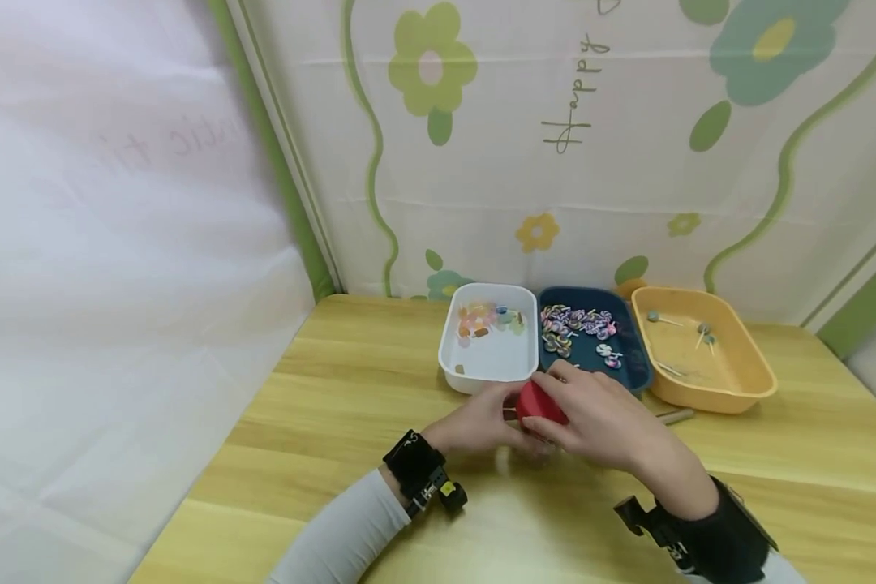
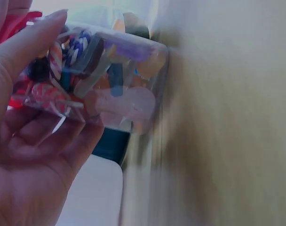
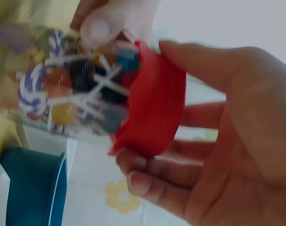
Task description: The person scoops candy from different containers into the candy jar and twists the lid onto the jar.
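Observation:
A clear jar [image 2: 129, 89] packed with lollipops and other small candy-like pieces is held above the wooden table in front of the bins. My left hand [image 1: 474, 420] grips the jar's side, thumb on one side and fingers around the other. On its mouth sits a red lid [image 3: 157, 103] with a wavy edge. My right hand [image 1: 606, 418] holds that lid, thumb and fingertips on opposite sides of its rim. In the head view the hands hide most of the jar body.
Behind the hands stand a white bin [image 1: 489, 369] with gummy-like pieces, a dark blue bin [image 1: 631, 357] with several lollipops, and a yellow bin [image 1: 737, 365] with a few lollipops. A thin brown stick-like item [image 1: 675, 416] lies before the yellow bin. A printed curtain [image 1: 482, 186] hangs behind.

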